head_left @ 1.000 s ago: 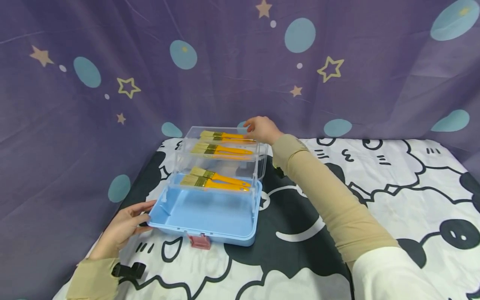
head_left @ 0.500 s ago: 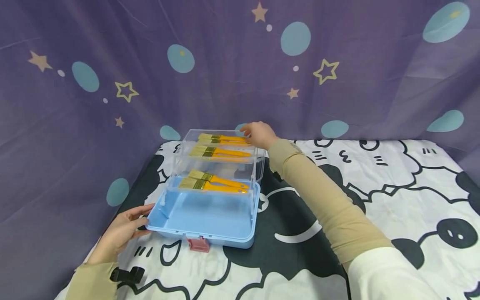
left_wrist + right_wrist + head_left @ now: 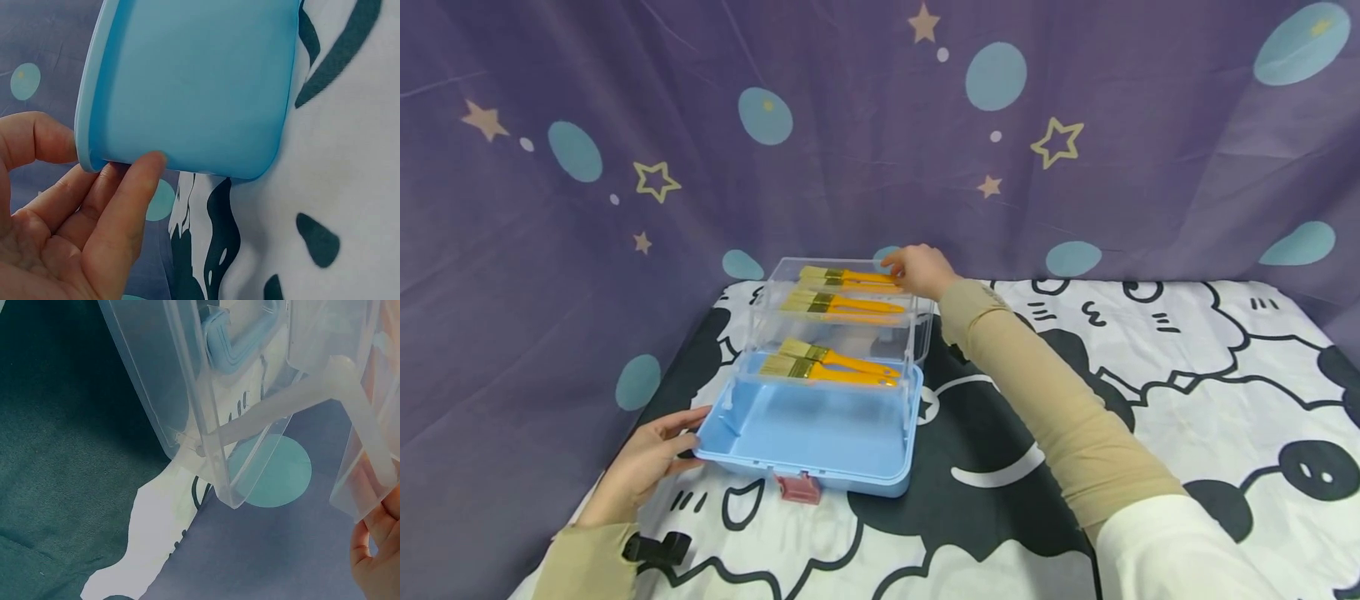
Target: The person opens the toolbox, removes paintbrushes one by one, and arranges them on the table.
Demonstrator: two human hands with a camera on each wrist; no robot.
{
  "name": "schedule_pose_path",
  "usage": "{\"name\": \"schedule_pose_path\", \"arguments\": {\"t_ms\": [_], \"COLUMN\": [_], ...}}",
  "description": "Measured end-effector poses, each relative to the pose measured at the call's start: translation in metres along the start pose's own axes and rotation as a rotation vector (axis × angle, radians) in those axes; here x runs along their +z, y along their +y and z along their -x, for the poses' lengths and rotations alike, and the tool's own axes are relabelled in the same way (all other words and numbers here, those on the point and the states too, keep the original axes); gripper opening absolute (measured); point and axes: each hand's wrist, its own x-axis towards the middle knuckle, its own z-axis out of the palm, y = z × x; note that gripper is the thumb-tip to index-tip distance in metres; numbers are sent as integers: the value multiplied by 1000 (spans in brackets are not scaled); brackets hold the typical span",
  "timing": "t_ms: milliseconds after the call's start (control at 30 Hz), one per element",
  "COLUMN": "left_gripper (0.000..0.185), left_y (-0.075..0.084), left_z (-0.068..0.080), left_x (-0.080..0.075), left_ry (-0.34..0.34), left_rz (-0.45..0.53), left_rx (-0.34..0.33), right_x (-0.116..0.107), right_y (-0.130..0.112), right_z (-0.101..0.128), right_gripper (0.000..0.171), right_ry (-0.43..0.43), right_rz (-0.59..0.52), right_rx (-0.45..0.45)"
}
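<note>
A blue toolbox base (image 3: 820, 477) stands open on the table, with clear tiered trays (image 3: 917, 333) fanned out above and behind it. Yellow-handled brushes lie in the top tray (image 3: 844, 275), the second tray (image 3: 842, 303) and the lower tray (image 3: 827, 367). My left hand (image 3: 655, 454) pinches the base's front left corner; in the left wrist view the blue rim (image 3: 94, 94) sits between thumb and fingers (image 3: 134, 187). My right hand (image 3: 922, 271) holds the far right corner of the top tray. The right wrist view shows clear tray walls (image 3: 181, 394), the blue carry handle (image 3: 244, 337) and a fingertip (image 3: 375, 556).
A red latch (image 3: 799, 488) hangs at the box's front. The table wears a black-and-white cartoon cloth (image 3: 1150, 375). A purple star-and-dot curtain (image 3: 850, 150) hangs close behind and along the left side. A black clip (image 3: 655, 548) sits at my left wrist.
</note>
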Motion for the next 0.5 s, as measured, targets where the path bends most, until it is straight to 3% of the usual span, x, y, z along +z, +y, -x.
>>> {"name": "schedule_pose_path", "arguments": {"t_ms": [500], "left_gripper": [58], "left_y": [1], "left_z": [2], "left_x": [1], "left_ry": [4], "left_rz": [2], "left_rx": [2], "right_x": [1], "right_y": [0], "right_z": [0], "right_gripper": [42], "right_ry": [24], "right_rz": [-93], "right_rx": [26]}}
